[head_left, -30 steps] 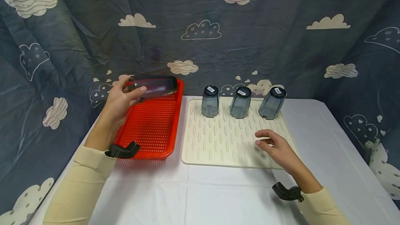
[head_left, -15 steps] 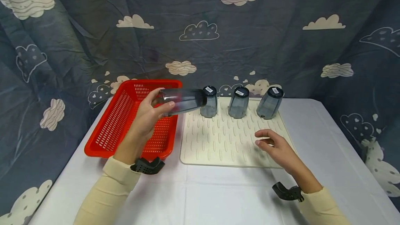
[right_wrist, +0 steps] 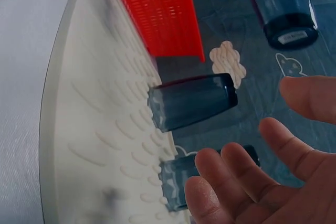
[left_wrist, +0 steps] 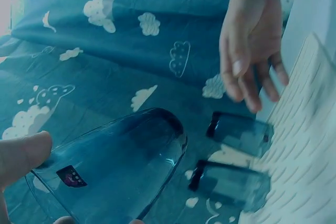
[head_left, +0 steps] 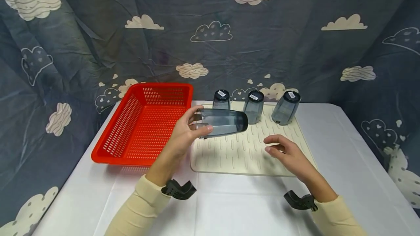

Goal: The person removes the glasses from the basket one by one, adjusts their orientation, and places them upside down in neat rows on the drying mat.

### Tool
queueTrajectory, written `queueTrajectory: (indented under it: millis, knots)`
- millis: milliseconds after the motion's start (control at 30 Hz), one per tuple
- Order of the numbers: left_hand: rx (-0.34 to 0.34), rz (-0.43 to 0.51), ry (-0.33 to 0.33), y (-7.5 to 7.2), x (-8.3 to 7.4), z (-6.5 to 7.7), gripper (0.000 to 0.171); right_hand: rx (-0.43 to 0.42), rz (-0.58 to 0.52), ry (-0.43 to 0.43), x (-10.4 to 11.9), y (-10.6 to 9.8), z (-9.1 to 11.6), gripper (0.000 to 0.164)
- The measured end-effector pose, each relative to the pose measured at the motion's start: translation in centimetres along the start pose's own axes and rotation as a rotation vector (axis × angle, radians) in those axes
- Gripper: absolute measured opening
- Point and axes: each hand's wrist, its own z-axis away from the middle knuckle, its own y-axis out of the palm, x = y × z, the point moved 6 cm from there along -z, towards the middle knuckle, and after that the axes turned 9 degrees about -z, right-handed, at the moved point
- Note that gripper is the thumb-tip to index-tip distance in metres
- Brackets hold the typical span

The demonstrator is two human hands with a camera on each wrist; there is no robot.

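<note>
My left hand [head_left: 183,134] grips a blue-grey drinking glass [head_left: 226,122] near its mouth, tipped on its side with the base toward the right. The glass is held in the air over the cream drying mat [head_left: 229,159]. In the left wrist view a small dark sticker shows on this glass [left_wrist: 121,166] near the thumb. Behind it, three like glasses stand upside down along the mat's back edge: a left glass [head_left: 221,99], a middle glass [head_left: 253,108] and a right glass [head_left: 286,108]. My right hand [head_left: 290,157] hovers over the mat's right side, fingers loosely bent, holding nothing.
A red perforated plastic basket [head_left: 141,161] stands left of the mat on the white-covered table [head_left: 229,207]. A dark cloth [head_left: 295,54] with cloud prints hangs behind the table and at both sides.
My left hand has carried the glass from above the red basket to the right and lower, over the mat, partly hiding the left standing glass. The right hand has hardly moved.
</note>
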Motion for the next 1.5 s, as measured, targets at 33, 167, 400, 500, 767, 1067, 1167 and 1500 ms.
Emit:
queueTrajectory:
  millis: [33, 167, 400, 500, 767, 1067, 1167, 1500]
  knots:
    - [0.017, 0.008, -0.001, 0.5, 0.2, 0.0, 0.070, 0.005, -0.015, -0.008, 0.0, 0.0, 0.1, 0.037]
    - [0.083, 0.031, 0.009, 2.2, 0.9, 0.1, 0.068, 0.025, -0.074, -0.059, 0.3, 0.0, 0.2, 0.034]
    - [0.145, 0.064, 0.063, 3.6, 1.0, -0.4, 0.069, 0.052, -0.194, -0.077, 1.2, 0.0, -0.2, 0.041]
    - [0.176, 0.083, 0.094, 4.0, 1.1, -0.7, 0.068, 0.067, -0.254, -0.068, 1.7, 0.1, -0.5, 0.050]
    - [0.254, 0.072, 0.198, 4.6, 1.2, -1.2, 0.068, 0.191, -0.553, -0.207, 3.3, 0.6, -0.5, 0.038]
    - [0.260, 0.070, 0.226, 5.2, 1.6, -1.2, 0.071, 0.101, -0.449, -0.163, 3.8, 1.7, -1.2, 0.053]
    - [0.258, 0.095, 0.236, 5.1, 1.6, -1.2, 0.071, 0.094, -0.464, -0.179, 3.9, 1.7, -1.2, 0.053]
    - [0.312, 0.150, 0.225, 5.3, 2.1, -1.2, 0.069, 0.038, -0.434, -0.192, 4.2, 1.3, -0.8, 0.053]
